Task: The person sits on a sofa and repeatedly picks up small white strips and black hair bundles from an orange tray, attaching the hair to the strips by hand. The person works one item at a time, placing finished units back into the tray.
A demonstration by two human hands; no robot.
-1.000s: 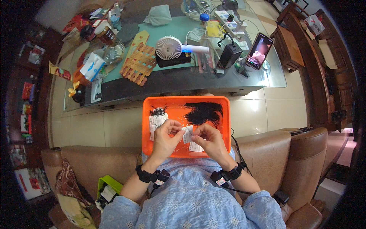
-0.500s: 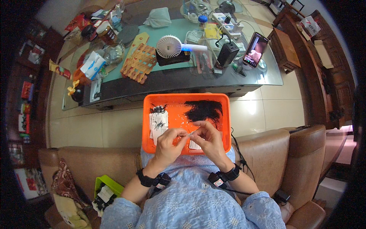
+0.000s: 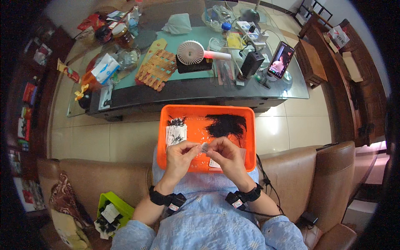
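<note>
A small pale grey-white piece with dark lines (image 3: 204,147) is held up between my hands over an orange tray (image 3: 251,141) on my lap. My left hand (image 3: 180,158) pinches its left edge with thumb and forefinger. From the other side, my right hand (image 3: 228,157) pinches it with its fingertips. Behind the right hand, in the tray, lies a loose heap of thin black strands (image 3: 227,125). White printed papers (image 3: 176,135) with short black tufts on top lie at the tray's left. Another white card (image 3: 214,163) is partly hidden under my right hand.
Ahead stands a glass table (image 3: 141,95) with a handheld fan (image 3: 191,52), a woven wooden mat (image 3: 156,68), a black box-shaped device (image 3: 251,64) and a propped phone (image 3: 281,60). A green bin (image 3: 121,204) sits on the brown sofa (image 3: 287,175) at my left.
The pale piece shows more fully between my fingertips, turned flatter to view. The view has shifted slightly. The fan's handle light went from blue to red.
</note>
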